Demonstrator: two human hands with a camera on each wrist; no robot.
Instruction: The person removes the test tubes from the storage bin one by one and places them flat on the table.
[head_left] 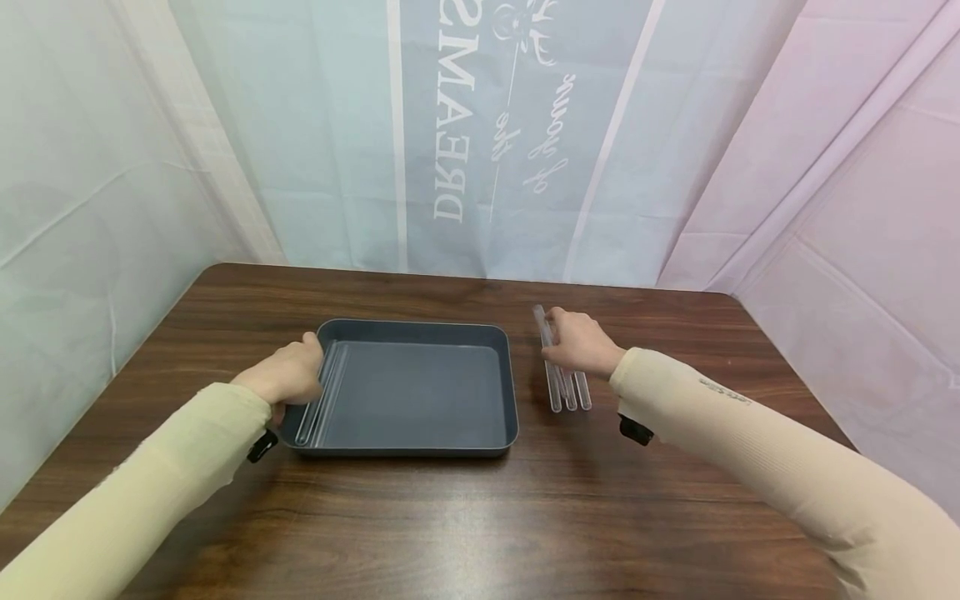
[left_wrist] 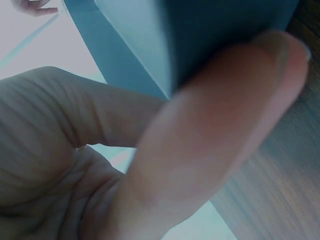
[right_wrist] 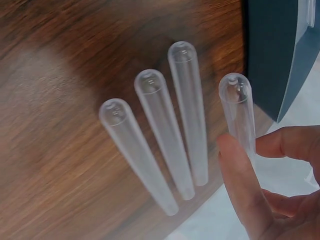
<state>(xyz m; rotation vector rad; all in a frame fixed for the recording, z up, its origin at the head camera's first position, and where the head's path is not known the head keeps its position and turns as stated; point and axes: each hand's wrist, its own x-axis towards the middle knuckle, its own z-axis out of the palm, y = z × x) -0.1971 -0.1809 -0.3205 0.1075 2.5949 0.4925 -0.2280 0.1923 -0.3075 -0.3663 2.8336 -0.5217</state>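
"Tray (head_left: 420, 392) first; where does it sit?"

"On the brown table (head_left: 450, 525), left of centre, dark grey and shallow; the left hand (head_left: 288, 375) grips its left wall, fingers bent against it, though the close view from that wrist is partly blurred."

"And inside it?"

"Clear tubes in the tray (head_left: 312, 408) lie side by side along the left wall; how many, I can't tell, as the base shines and the hand partly covers them."

"What about the right hand (head_left: 581, 342)?"

"Its grip is narrow; thumb and finger pinch one clear tube (right_wrist: 237, 107), to the right of the tray, its rounded end towards the person; whether it touches the table, I can't tell."

"Anything close by?"

"Three more tubes (right_wrist: 167, 135) lie on the table just beside the held one, rounded ends facing much the same way, small gaps between those ends."

"And around all that?"

"Cream sleeves (head_left: 697, 408) on both arms; a pale blue cloth (head_left: 322, 167) hanging behind the table, with white lettering (head_left: 453, 125)."
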